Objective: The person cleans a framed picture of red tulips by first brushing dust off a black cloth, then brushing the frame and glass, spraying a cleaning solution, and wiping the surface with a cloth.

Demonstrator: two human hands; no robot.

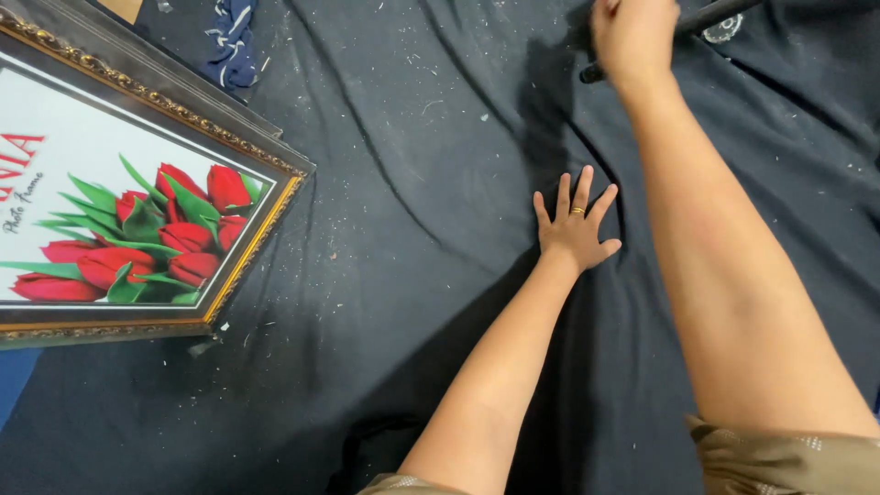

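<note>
A dark rod-like tool (706,18) is gripped at about one o'clock in the head view, near the top edge, its slim black shaft slanting up to the right and running out of sight. The right hand (632,37) is closed around it, fingers curled over the shaft, with one end of the tool showing just below the hand at its left side. What kind of tool it is cannot be told.

Toward the centre, slightly at three o'clock, the left hand (576,229) is laid flat on the dark cloth (394,275), palm down and fingers spread open, holding nothing. A gold ring (577,211) is worn on one finger. The two hands are kept well apart.

The dark cloth is spread under everything, creased in long folds and dotted with pale specks. At nine o'clock, well apart from both hands, a picture frame (137,211) with an ornate gold and dark border is laid on the cloth, tilted, with red tulips and green leaves shown in it. At eleven o'clock, a bit of patterned blue fabric (231,41) is seen beside the frame's upper edge.
</note>
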